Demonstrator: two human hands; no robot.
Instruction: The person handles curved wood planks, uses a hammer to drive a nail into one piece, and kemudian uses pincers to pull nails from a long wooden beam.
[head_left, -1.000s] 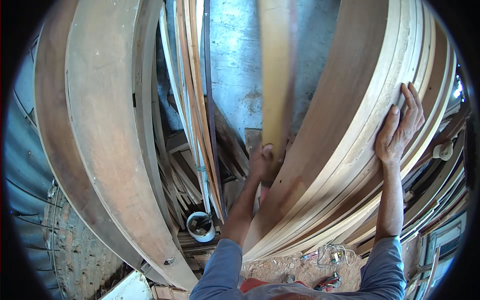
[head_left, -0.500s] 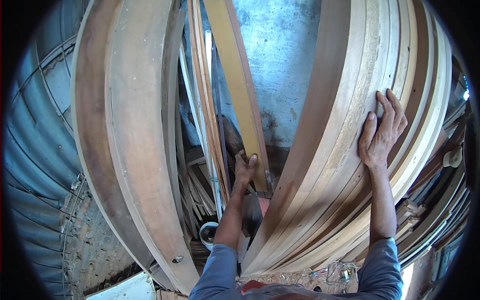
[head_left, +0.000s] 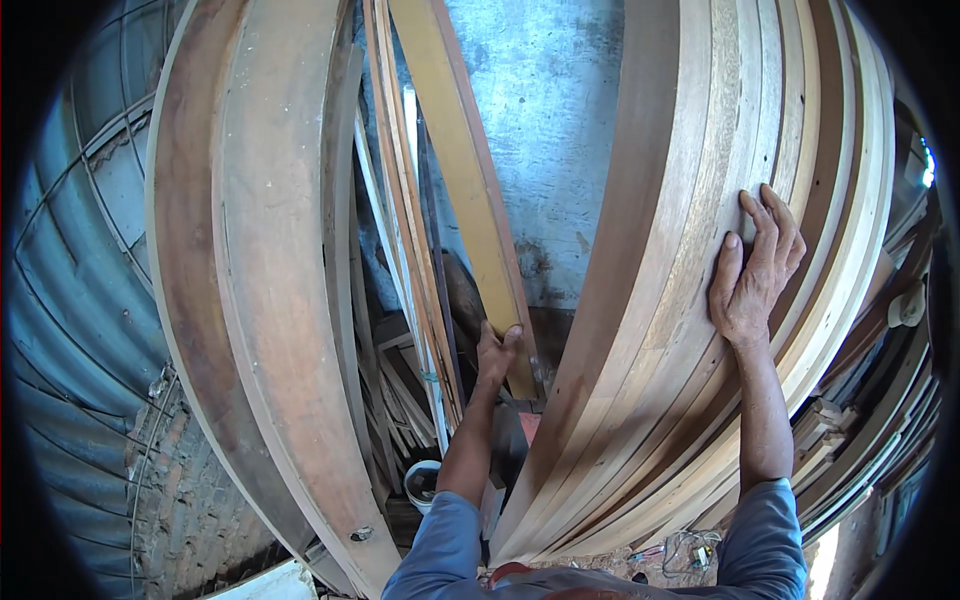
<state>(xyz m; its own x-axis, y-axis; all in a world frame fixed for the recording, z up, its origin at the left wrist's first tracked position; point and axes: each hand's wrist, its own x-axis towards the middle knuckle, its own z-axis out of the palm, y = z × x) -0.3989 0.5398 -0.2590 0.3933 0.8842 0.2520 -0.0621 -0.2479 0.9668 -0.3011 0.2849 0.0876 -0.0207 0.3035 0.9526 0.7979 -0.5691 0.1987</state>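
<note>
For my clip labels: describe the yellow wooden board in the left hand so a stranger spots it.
Find the stained blue wall, upper centre. Across its left part slants a long wooden board, gripped low by the left hand. Its mustard face and reddish edge differ from thin brown wooden strips beside it.

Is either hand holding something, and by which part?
The left hand holds the yellow board near its lower end; the right hand rests against planks.

blue wall [head_left: 545, 130] bright | glare upper right | edges bowed, corners black
</note>
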